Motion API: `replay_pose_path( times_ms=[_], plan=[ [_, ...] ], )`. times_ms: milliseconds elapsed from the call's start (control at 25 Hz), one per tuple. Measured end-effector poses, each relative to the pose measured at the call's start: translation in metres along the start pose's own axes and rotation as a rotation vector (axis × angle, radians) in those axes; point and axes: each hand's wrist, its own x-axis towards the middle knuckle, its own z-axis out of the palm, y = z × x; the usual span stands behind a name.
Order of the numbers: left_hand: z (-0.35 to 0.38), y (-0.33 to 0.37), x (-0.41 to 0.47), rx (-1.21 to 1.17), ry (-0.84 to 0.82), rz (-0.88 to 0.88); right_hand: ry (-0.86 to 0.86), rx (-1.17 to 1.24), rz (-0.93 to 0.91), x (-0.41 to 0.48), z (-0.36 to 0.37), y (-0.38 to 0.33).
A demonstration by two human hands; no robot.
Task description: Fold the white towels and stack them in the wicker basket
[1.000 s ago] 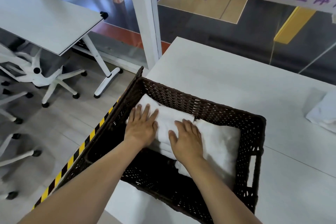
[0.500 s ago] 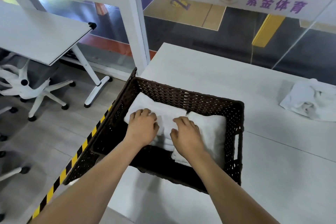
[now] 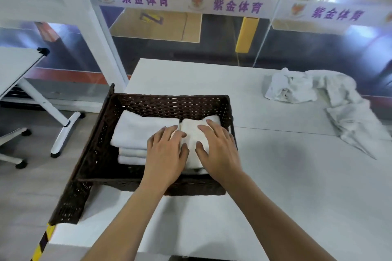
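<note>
Folded towels [image 3: 140, 129] lie stacked inside the wicker basket [image 3: 169, 103] on the white table [image 3: 286, 176]. Left hand [image 3: 165, 152] and right hand [image 3: 218, 148] press flat, fingers straight, on the right-hand stack. Unfolded towels [image 3: 318, 91] lie well apart on the table's right.

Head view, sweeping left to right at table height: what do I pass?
Side desk → wicker basket, left wall → stack of folded towels → left hand → right hand → unfolded towels.
</note>
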Motion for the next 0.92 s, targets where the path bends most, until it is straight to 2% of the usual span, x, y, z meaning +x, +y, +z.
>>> replay_pose_path(
  times_ms=[320, 640, 920],
  plan=[
    [0.015, 0.102, -0.008, -0.015, -0.016, 0.122, 0.126, -0.009, 0.157, -0.053, -0.066, 0.080],
    [0.069, 0.228, -0.028, -0.040, -0.091, 0.139, 0.118, 0.001, 0.234, -0.114, -0.130, 0.199],
    [0.120, 0.297, -0.032, -0.030, -0.109, 0.127, 0.113, 0.024, 0.258, -0.128, -0.156, 0.288]
  ],
)
